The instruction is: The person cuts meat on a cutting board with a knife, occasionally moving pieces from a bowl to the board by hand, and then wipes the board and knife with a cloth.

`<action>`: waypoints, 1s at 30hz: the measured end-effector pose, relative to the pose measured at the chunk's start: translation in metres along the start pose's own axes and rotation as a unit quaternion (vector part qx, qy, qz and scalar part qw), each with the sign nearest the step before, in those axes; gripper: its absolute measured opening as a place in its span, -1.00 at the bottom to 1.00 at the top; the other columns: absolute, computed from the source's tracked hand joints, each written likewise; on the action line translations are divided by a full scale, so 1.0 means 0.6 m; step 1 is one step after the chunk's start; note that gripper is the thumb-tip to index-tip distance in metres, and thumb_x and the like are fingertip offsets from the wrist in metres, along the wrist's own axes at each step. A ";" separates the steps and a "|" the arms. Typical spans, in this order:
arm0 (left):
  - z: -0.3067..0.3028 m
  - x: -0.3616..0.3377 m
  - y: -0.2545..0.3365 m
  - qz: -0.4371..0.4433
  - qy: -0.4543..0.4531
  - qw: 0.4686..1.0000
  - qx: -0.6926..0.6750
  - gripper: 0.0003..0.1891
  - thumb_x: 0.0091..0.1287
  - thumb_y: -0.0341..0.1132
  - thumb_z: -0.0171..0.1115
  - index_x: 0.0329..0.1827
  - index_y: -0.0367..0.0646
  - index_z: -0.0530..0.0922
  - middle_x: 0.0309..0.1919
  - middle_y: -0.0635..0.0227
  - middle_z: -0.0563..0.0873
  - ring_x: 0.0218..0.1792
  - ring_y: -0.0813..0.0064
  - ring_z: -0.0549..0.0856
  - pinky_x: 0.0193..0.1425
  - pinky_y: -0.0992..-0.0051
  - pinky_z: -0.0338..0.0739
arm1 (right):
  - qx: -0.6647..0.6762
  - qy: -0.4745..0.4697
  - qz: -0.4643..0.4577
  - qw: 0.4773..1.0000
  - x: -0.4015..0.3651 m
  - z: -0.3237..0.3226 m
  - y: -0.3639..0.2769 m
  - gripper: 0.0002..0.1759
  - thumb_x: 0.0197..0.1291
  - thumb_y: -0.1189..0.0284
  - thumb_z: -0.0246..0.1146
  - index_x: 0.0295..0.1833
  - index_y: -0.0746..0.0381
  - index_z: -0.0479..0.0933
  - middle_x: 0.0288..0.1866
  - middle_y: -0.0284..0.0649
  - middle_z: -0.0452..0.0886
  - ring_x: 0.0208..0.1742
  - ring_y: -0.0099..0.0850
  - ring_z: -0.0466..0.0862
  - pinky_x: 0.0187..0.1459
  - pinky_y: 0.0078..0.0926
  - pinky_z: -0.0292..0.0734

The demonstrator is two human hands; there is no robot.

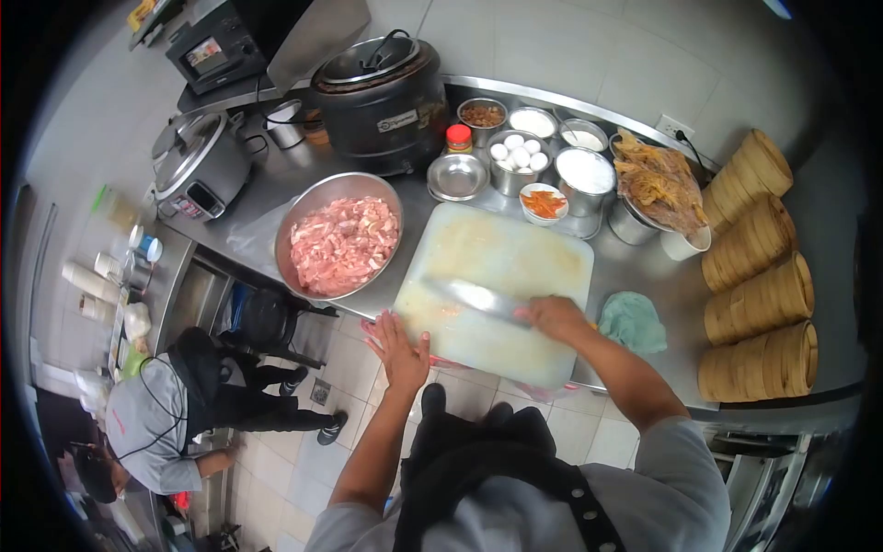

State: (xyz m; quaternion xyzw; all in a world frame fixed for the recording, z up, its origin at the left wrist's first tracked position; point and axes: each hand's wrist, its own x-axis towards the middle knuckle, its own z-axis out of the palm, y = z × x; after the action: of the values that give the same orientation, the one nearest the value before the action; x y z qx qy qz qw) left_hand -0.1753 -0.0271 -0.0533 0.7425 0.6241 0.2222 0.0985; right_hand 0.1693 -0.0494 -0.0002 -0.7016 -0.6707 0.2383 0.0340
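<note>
My right hand (556, 320) is wrapped round the handle of a wide-bladed knife (483, 298), whose blurred blade points left over the white cutting board (515, 248). Small orange-pink bits (449, 313) lie on the board just below the blade. At the board's lower left edge, my left hand (401, 354) is spread with its fingers apart and holds nothing. A large metal bowl of cut pink meat (345, 241) stands left of the board. Behind the board are a small bowl of orange strips (544, 203) and a pot of white eggs (519, 154).
A black soup warmer (382, 115) and a rice cooker (198, 170) stand at the back left. Bamboo steamers (759, 363) are stacked at the right, near a green cloth (632, 322). Another person (161, 414) bends at the lower left.
</note>
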 end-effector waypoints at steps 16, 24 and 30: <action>-0.001 -0.006 0.043 -0.048 -0.089 0.993 0.067 -0.07 0.54 0.26 -0.17 0.65 -0.42 -0.03 0.68 -0.05 -0.10 0.70 0.01 -0.22 0.60 -0.26 -0.55 | 0.118 0.101 0.116 0.981 0.019 -0.054 0.056 -0.36 0.40 -0.20 0.13 -0.08 0.20 0.70 -0.27 -0.08 0.75 -0.21 -0.08 0.75 -0.02 -0.13 0.60; 0.000 -0.002 0.043 -0.059 -0.101 0.992 0.056 -0.08 0.55 0.26 -0.20 0.66 -0.39 -0.06 0.69 -0.01 -0.12 0.70 0.06 -0.27 0.60 -0.25 -0.59 | 0.018 0.094 -0.023 0.995 -0.056 0.010 0.027 -0.37 0.44 -0.17 0.10 -0.06 0.22 0.68 -0.27 -0.01 0.74 -0.16 -0.02 0.74 -0.04 -0.11 0.58; 0.009 -0.013 0.050 -0.038 -0.087 0.993 0.074 -0.09 0.55 0.24 -0.17 0.66 -0.40 -0.06 0.70 -0.01 -0.12 0.70 0.06 -0.26 0.60 -0.25 -0.56 | 0.117 0.104 0.151 0.976 -0.048 -0.027 0.050 -0.38 0.45 -0.14 0.09 -0.11 0.26 0.65 -0.15 0.10 0.72 -0.04 0.05 0.72 0.07 -0.05 0.57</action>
State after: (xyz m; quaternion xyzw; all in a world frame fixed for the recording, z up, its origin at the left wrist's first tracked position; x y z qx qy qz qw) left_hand -0.1472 -0.0399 -0.0469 0.7399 0.6558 0.1063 0.1054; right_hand 0.2036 -0.0754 0.0115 -0.8068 -0.5172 0.2436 0.1488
